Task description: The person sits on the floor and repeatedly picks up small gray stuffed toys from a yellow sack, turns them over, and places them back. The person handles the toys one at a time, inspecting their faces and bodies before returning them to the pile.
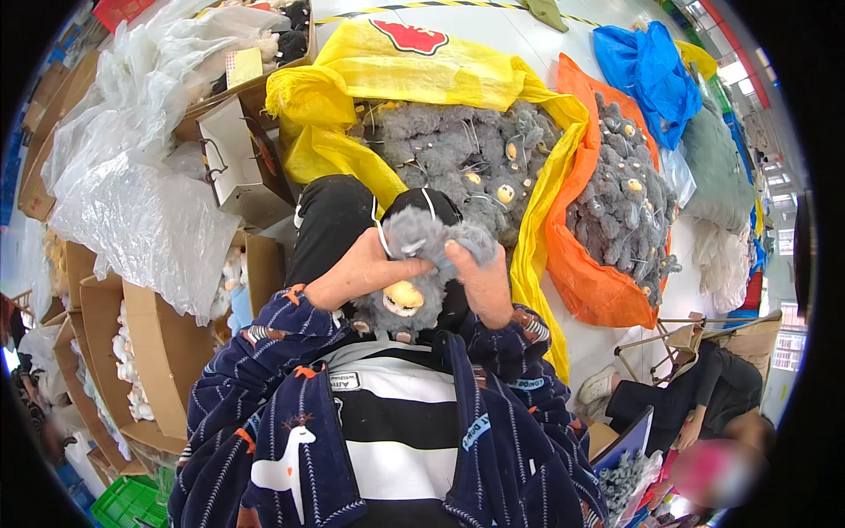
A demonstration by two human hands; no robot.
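A grey plush toy (427, 286) with a pale yellowish face lies upside down over my lap, its face toward my body. My left hand (359, 271) grips its fluffy lower part from the left, thumb pressed into the fur. On the other side my right hand (482, 286) is closed round another tuft of the toy's grey fur, thumb up. White cord shows beside the toy, over my dark trousers. Just beyond my knees, a yellow woven sack (396, 75) lies open, full of similar grey plush toys (440, 145).
To the right, an orange sack (563, 198) holds more grey toys, with a blue bag (656, 79) behind it. Cardboard boxes (158, 352) and clear plastic sheeting (132, 167) crowd the left. A seated person (722, 387) is at the lower right, near a green crate's opposite side.
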